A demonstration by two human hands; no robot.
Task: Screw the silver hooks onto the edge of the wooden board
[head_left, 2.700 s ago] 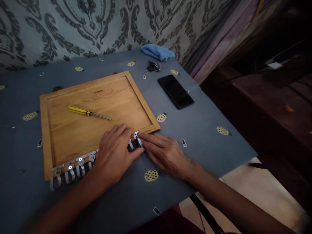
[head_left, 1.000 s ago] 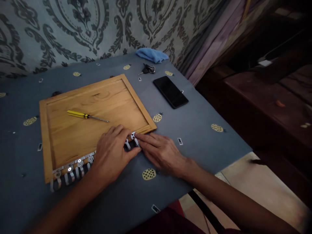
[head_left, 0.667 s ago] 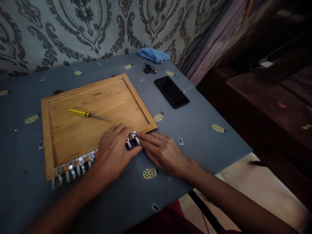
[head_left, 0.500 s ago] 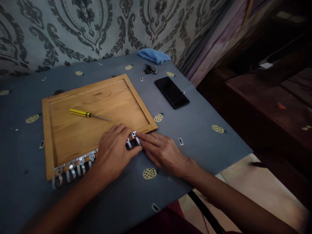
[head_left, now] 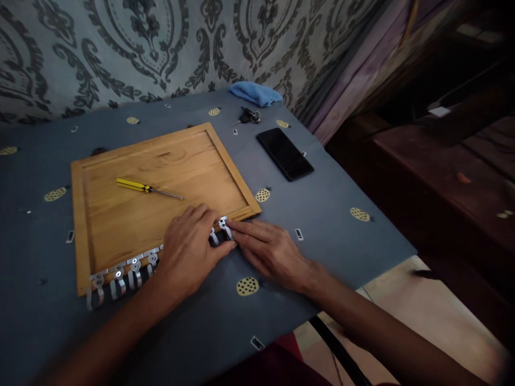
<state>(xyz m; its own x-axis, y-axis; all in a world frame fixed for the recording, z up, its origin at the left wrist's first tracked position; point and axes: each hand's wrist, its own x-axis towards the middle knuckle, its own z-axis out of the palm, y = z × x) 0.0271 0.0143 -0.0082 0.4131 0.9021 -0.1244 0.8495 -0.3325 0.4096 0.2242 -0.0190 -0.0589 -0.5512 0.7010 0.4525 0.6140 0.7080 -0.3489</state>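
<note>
- Writing first: I have small printed tags (head_left: pixel 298 234) on the grey-blue tablecloth (head_left: pixel 330 214); each seems to carry a short word, too blurred for me to read surely. Yellow pineapples (head_left: pixel 247 287) are printed among them.
- The nearest thing I see to a container is the wooden board (head_left: pixel 173 166), lying flat with a raised border like a shallow tray; inside that border rests a yellow-and-black screwdriver (head_left: pixel 134 185), its shaft pointing toward the hands.
- Along the board's near edge I see a row of metal hooks (head_left: pixel 135 271), the curved ends hanging past the wood; bright cross-slot screw heads (head_left: pixel 119 273) show on two of them.
- The left hand (head_left: pixel 189 252) covers the middle of that row, thumb spread from the fingers, with hooks between; I cannot tell how tightly it grips.
- The right hand (head_left: pixel 276 254) has its fingers together, tips touching the end hook (head_left: pixel 223 224) near the board's near right corner. Its thumb is hidden from me, so I cannot tell whether it pinches.
- Beyond the board I have a dark-screened phone (head_left: pixel 285 154), keys (head_left: pixel 249 115) and, near the patterned wall (head_left: pixel 209 43), a crumpled blue cloth (head_left: pixel 256 94).
</note>
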